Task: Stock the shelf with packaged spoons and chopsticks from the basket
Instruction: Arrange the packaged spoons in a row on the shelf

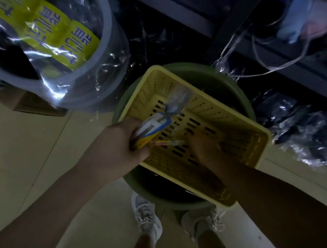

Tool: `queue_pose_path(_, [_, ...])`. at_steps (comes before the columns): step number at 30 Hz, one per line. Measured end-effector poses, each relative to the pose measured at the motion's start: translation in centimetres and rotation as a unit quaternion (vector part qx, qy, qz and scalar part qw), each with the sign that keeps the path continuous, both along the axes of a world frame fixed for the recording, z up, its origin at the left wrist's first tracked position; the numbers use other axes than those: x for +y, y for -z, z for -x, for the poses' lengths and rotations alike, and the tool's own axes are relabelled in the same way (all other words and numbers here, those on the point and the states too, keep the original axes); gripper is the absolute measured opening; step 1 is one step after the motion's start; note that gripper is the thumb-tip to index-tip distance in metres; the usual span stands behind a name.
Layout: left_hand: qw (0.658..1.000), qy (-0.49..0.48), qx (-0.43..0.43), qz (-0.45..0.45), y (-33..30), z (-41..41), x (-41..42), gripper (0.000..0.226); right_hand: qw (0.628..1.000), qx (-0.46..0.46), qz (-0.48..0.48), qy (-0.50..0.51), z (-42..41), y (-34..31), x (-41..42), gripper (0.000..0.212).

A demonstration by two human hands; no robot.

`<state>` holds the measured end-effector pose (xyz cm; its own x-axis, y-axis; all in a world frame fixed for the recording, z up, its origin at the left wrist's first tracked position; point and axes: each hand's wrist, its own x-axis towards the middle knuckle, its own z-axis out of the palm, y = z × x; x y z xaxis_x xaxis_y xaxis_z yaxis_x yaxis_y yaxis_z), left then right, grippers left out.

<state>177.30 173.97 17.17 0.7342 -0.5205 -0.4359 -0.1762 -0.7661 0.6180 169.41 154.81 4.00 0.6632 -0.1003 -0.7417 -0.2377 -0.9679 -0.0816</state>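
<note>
The left hand (117, 146) is gripping a bundle of packs (154, 126), fingers curled round the card-backed lower end. The bundle is projecting up and to the right from the fist, over the left part of the basket (242, 124). Spoon bowls (173, 105) are showing through clear wrap at the far end of the bundle, above the basket floor. The basket is yellow and slotted, and it is sitting tilted across the rim of a green tub (242, 98). The right hand (204, 144) is reaching down inside the basket, just right of the left hand, with its forearm crossing the near basket wall. Its fingers are pointing toward a thin chopstick pack (170, 143) lying on the basket floor between the two hands; the pack's left end is lying just beside the left fist. The right hand is blurred and dim, so whether it is pinching the pack or merely touching it cannot be told. A dark shelf (194, 11) is standing beyond and to the right of the tub, with wrapped goods (308, 15) hanging on it. A grey bucket (94, 74) in clear film with a yellow label is standing at upper left. Two shoes (146, 214) are showing on the tiled floor (22, 146) below the tub.
</note>
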Motion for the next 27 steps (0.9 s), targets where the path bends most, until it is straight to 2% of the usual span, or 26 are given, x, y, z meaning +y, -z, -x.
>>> queue_pose_path(3, [0.998, 0.039, 0.019, 0.034, -4.2, 0.4, -0.8, 0.045, 0.988, -0.036, -0.121, 0.086, 1.8, -6.1, -1.5, 0.028])
queue_pose_path(5, [0.995, 0.047, 0.036, 0.086, -8.2, 0.8, -1.9, 0.045, 0.97, -0.063, -0.18, 0.149, 2.4, -11.4, -2.7, 0.028])
queue_pose_path(8, [0.986, 0.058, 0.052, 0.147, -14.9, 1.4, -4.5, 0.035, 0.943, -0.14, -0.208, 0.221, 3.4, -20.4, -4.9, 0.017])
queue_pose_path(10, [0.979, 0.079, 0.065, 0.175, -19.8, 1.9, -6.6, 0.037, 0.922, -0.193, -0.21, 0.262, 4.4, -26.6, -6.3, 0.034])
queue_pose_path(12, [0.971, 0.121, 0.067, 0.197, -24.8, 2.6, -9.0, 0.038, 0.888, -0.263, -0.221, 0.306, 5.9, -32.6, -8.0, 0.037])
queue_pose_path(17, [0.927, 0.201, 0.097, 0.303, -37.1, 5.1, -16.4, 0.034, 0.762, -0.413, -0.271, 0.419, 11.3, -46.2, -14.0, 0.036])
queue_pose_path(19, [0.905, 0.206, 0.13, 0.349, -40.9, 6.4, -19.7, 0.044, 0.728, -0.458, -0.277, 0.428, 13.4, -50.8, -16.9, 0.031])
queue_pose_path(20, [0.896, 0.201, 0.157, 0.364, -42.6, 7.2, -21.3, 0.045, 0.722, -0.476, -0.271, 0.422, 14.3, -52.7, -18.5, 0.031])
queue_pose_path(22, [0.881, 0.211, 0.18, 0.384, -45.5, 8.8, -24.5, 0.032, 0.73, -0.502, -0.242, 0.396, 15.9, -56.1, -21.6, 0.025])
queue_pose_path(25, [0.865, 0.266, 0.119, 0.408, -49.4, 11.3, -29.3, 0.007, 0.728, -0.547, -0.202, 0.36, 18.0, -60.0, -25.9, 0.037])
queue_pose_path(27, [0.879, 0.237, 0.019, 0.413, -51.6, 12.7, -32.8, 0.019, 0.715, -0.578, -0.192, 0.343, 19.2, -62.2, -28.7, 0.034])
